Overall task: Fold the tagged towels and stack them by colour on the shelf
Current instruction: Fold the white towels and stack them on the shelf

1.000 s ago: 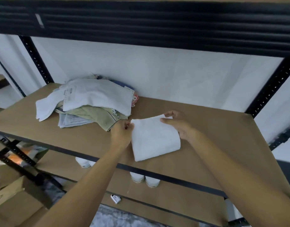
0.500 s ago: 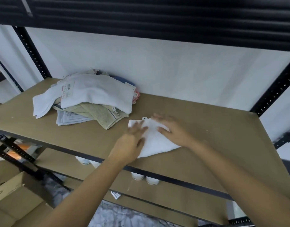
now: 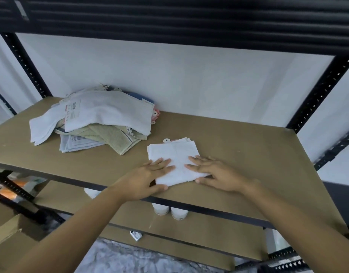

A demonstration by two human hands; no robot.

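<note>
In the head view, two hands lie flat on one folded white towel (image 3: 174,156). The left hand (image 3: 148,178) presses the towel's near left corner with straight fingers, its thumb along the near edge. The right hand (image 3: 214,172) presses the near right part, fingers spread and straight. Neither hand curls round anything.

The towel sits on the brown shelf (image 3: 248,154), close to its front edge, and one small white tag (image 3: 166,140) sticks out at the corner farthest from the left hand.

Beyond the left hand and farther to the left lies one loose pile of towels (image 3: 102,125), apart from the folded one. On top is a white towel carrying a printed label (image 3: 71,113). One green towel (image 3: 118,138) and one pale striped towel (image 3: 79,143) show under it, with a blue and a pink edge at the back. The full count in the pile cannot be told.

Below the hands, on the lower shelf, stand two white tubs (image 3: 160,208) side by side, and a third (image 3: 92,193) is partly hidden under the left wrist. One small white object (image 3: 135,235) lies near them.
</note>
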